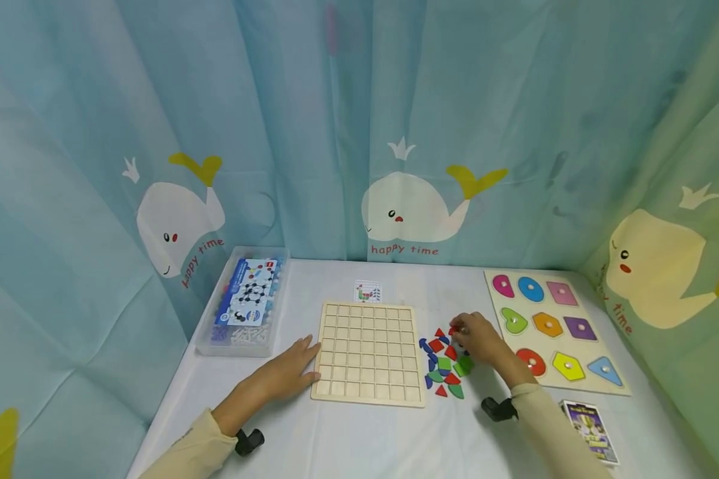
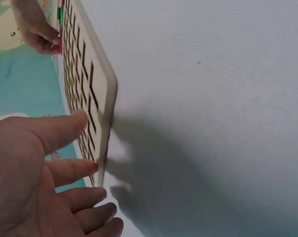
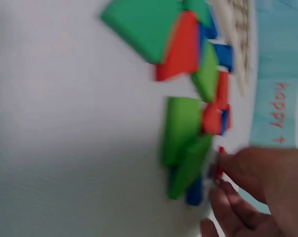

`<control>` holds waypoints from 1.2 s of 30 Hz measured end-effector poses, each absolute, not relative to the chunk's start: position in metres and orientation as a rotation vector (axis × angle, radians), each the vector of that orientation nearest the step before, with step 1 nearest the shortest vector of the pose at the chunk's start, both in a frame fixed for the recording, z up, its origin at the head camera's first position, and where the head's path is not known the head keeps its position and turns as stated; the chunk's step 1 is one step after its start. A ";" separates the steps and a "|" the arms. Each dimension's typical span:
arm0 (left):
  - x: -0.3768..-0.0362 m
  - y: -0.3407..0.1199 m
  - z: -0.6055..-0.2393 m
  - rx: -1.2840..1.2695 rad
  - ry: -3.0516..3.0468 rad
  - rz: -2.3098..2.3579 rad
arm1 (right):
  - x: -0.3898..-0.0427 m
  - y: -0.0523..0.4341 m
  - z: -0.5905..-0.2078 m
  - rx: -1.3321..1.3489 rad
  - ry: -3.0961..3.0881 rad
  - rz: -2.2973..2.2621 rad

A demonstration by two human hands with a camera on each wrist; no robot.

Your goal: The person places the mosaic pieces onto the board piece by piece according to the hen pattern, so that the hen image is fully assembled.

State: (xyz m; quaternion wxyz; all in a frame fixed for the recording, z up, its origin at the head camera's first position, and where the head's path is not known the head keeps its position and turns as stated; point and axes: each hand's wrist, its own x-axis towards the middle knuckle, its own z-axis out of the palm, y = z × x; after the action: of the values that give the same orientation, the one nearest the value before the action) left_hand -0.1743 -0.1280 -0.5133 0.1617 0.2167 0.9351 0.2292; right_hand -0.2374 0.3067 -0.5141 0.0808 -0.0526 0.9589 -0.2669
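Note:
My left hand (image 1: 284, 372) rests at the left edge of a pale wooden grid board (image 1: 368, 356), its fingers extended. In the left wrist view, thumb and index finger (image 2: 72, 172) touch the board's rim. To the right of the board, my right hand (image 1: 481, 340) pinches a small red piece (image 3: 220, 165) between thumb and fingertips; the piece's full shape is hidden. Under and beside that hand lies a loose pile of flat red, blue and green pieces, among them a green quarter-round (image 1: 456, 392) and a red triangle (image 1: 441, 391).
Behind the board lies a small pattern card (image 1: 368, 291). A clear plastic box (image 1: 242, 303) of small parts stands at the left. On the right are a knob puzzle board (image 1: 554, 332) and a small purple box (image 1: 590, 431). A whale-print curtain (image 1: 311, 133) surrounds the white table.

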 end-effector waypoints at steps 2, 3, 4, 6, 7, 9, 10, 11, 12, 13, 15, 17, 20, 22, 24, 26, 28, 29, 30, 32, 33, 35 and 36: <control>-0.173 -0.129 -0.514 0.622 2.661 0.656 | -0.239 0.308 -0.512 -0.173 2.834 -0.819; -0.173 -0.129 -0.515 0.625 2.657 0.660 | -0.239 0.309 -0.511 -0.178 2.820 -0.829; -0.173 -0.130 -0.515 0.627 2.654 0.659 | -0.241 0.310 -0.511 -0.181 2.812 -0.834; -0.173 -0.131 -0.516 0.638 2.658 0.649 | -0.242 0.311 -0.512 -0.194 2.810 -0.841; -0.173 -0.132 -0.517 0.646 2.659 0.649 | -0.243 0.311 -0.513 -0.193 2.816 -0.843; -0.173 -0.132 -0.517 0.658 2.663 0.639 | -0.246 0.310 -0.517 -0.195 2.841 -0.838; -0.174 -0.133 -0.518 0.664 2.665 0.638 | -0.247 0.310 -0.519 -0.197 2.856 -0.836; -0.174 -0.133 -0.518 0.667 2.667 0.634 | -0.248 0.309 -0.520 -0.195 2.872 -0.836; -0.174 -0.133 -0.518 0.670 2.668 0.634 | -0.248 0.308 -0.522 -0.189 2.882 -0.838; -0.174 -0.133 -0.518 0.672 2.669 0.632 | -0.249 0.307 -0.523 -0.187 2.893 -0.842; -0.174 -0.134 -0.518 0.676 2.670 0.633 | -0.251 0.304 -0.526 -0.189 2.904 -0.856; -0.175 -0.134 -0.519 0.675 2.670 0.633 | -0.254 0.301 -0.528 -0.182 2.908 -0.865; -0.175 -0.134 -0.518 0.670 2.670 0.639 | -0.259 0.296 -0.529 -0.179 2.903 -0.873; -0.175 -0.134 -0.518 0.664 2.670 0.635 | -0.262 0.292 -0.528 -0.175 2.914 -0.865; -0.175 -0.134 -0.518 0.660 2.669 0.635 | -0.265 0.285 -0.527 -0.187 2.933 -0.863; -0.175 -0.134 -0.518 0.654 2.667 0.626 | -0.266 0.277 -0.525 -0.189 2.953 -0.863; -0.176 -0.133 -0.517 0.657 2.666 0.629 | -0.267 0.267 -0.522 -0.201 2.970 -0.868; -0.176 -0.133 -0.518 0.660 2.666 0.626 | -0.267 0.261 -0.521 -0.206 2.974 -0.877; -0.176 -0.133 -0.518 0.664 2.666 0.626 | -0.267 0.255 -0.520 -0.213 2.980 -0.880; -0.176 -0.133 -0.518 0.668 2.669 0.621 | -0.266 0.241 -0.516 -0.270 2.984 -0.891; -0.176 -0.133 -0.518 0.670 2.670 0.620 | -0.265 0.235 -0.514 -0.311 2.986 -0.895; -0.176 -0.134 -0.518 0.670 2.671 0.623 | -0.265 0.220 -0.510 -0.397 2.978 -0.911; -0.176 -0.134 -0.518 0.665 2.671 0.628 | -0.265 0.213 -0.509 -0.435 2.968 -0.921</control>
State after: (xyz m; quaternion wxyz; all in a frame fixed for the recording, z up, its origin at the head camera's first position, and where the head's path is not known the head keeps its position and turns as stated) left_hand -0.1756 -0.1336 -0.5179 0.1586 0.2327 0.9340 0.2197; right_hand -0.2650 0.2132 -0.5085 0.0019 -0.1386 0.9459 -0.2935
